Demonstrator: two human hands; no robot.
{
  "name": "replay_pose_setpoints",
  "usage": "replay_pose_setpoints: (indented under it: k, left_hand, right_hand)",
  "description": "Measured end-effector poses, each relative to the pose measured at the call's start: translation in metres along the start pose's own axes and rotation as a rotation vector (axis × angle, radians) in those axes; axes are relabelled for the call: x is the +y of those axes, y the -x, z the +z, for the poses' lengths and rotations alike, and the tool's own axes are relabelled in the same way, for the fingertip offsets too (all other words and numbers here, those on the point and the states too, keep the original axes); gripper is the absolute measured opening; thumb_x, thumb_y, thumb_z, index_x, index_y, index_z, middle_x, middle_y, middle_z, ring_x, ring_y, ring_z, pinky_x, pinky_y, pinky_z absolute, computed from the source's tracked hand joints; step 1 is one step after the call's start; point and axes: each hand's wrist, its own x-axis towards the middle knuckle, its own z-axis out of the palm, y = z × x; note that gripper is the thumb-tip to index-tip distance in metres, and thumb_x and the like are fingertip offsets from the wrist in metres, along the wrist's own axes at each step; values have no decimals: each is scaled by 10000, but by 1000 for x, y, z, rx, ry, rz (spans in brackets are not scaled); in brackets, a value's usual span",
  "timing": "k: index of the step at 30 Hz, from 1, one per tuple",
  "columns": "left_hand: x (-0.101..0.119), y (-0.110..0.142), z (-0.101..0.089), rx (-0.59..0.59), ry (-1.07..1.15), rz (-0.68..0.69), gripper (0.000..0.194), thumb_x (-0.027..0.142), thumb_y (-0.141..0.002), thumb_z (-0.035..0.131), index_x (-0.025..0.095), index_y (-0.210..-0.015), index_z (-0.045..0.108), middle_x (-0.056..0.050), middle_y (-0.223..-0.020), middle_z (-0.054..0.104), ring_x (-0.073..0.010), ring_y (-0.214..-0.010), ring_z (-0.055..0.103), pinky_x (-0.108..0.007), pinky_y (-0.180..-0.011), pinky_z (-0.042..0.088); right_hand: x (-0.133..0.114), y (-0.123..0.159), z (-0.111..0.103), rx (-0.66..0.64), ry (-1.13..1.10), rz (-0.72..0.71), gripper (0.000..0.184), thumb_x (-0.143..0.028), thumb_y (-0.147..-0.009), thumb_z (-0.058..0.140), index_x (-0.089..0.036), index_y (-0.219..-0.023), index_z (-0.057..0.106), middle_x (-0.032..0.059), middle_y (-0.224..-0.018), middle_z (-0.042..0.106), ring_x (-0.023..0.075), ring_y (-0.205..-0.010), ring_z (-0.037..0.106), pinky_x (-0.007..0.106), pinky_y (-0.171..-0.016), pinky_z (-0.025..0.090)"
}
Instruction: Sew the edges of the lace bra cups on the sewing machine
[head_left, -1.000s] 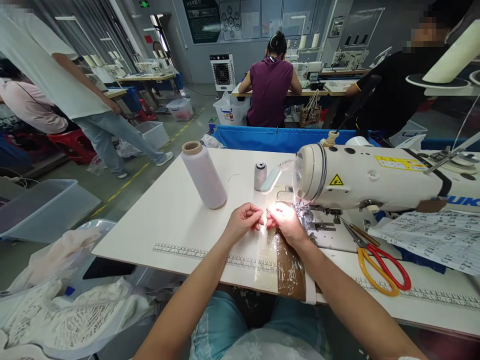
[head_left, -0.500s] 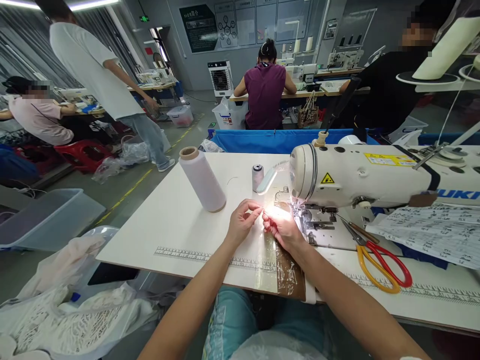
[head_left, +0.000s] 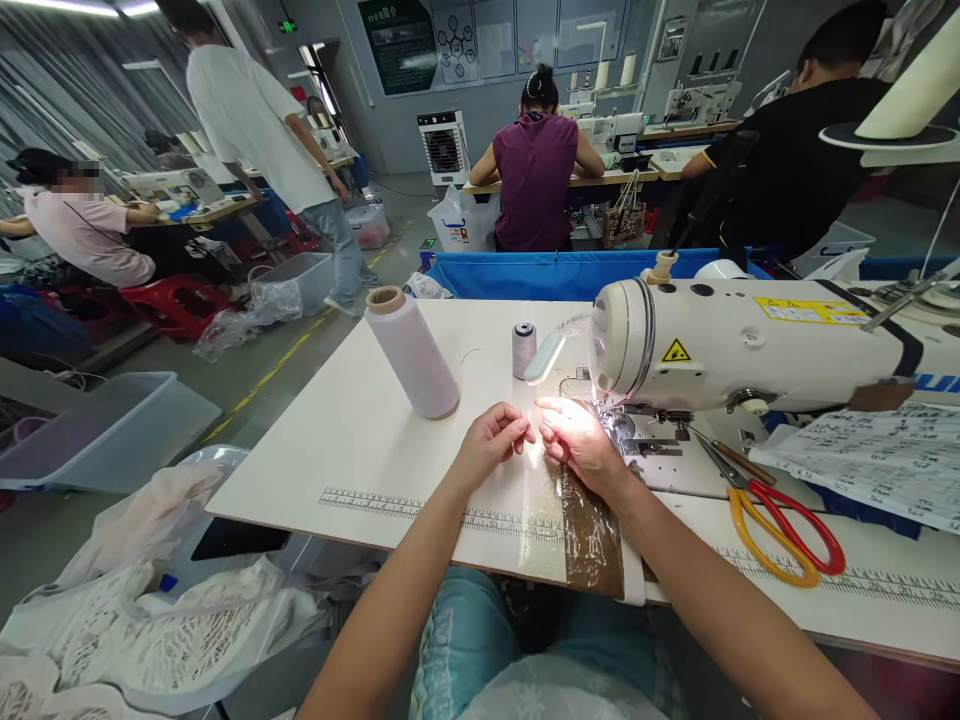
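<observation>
My left hand (head_left: 498,440) is closed in a pinch just above the white table, beside my right hand (head_left: 576,440). The right hand's fingers are also pinched, under the bright lamp light at the needle end of a white sewing machine (head_left: 690,340). A small gap separates the two sets of fingertips. Whatever they hold, if anything, is too fine to make out in the glare. Behind the hands stand a small grey thread spool (head_left: 524,352) and, further left, a large pale thread cone (head_left: 412,355).
Scissors (head_left: 780,530) with red and yellow handles lie right of my right forearm, near a printed cloth or paper (head_left: 870,460). A printed ruler (head_left: 480,520) runs along the table front. White lace garments (head_left: 165,630) fill a bin at lower left. Several people are nearby.
My fingertips have moved slightly apart; they were together before. The view has shifted a little, and the person in white has walked rightward and away.
</observation>
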Motion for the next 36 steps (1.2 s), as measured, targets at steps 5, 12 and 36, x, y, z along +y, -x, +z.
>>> replay_pose_setpoints:
  k: [5,12,36]
  left_hand:
    - [-1,-2,1,-40,-47,-10,257,411,-832,598,168,-812,517,-47,-757,701,-95,-560,559,-195,-449,311]
    - [-2,-2,0,-58,-100,-34,331,421,-808,630,149,-996,616,-74,-792,725,-137,-602,643,-205,-451,329]
    - [-12,-4,-3,45,-264,31,246,417,-854,562,174,-811,558,-43,-732,707,-153,-655,672,-186,-430,371]
  right_hand:
    - [7,-2,0,46,133,-127,279,-315,-792,582,-208,-1034,494,-64,-571,492,91,-403,364,259,-389,299]
    - [21,-6,-11,67,338,-202,343,-338,-831,563,-204,-1136,482,-50,-585,551,105,-410,429,255,-397,336]
    - [6,2,-7,18,511,-54,262,-435,-747,659,-185,-775,586,-34,-519,564,102,-379,457,243,-374,365]
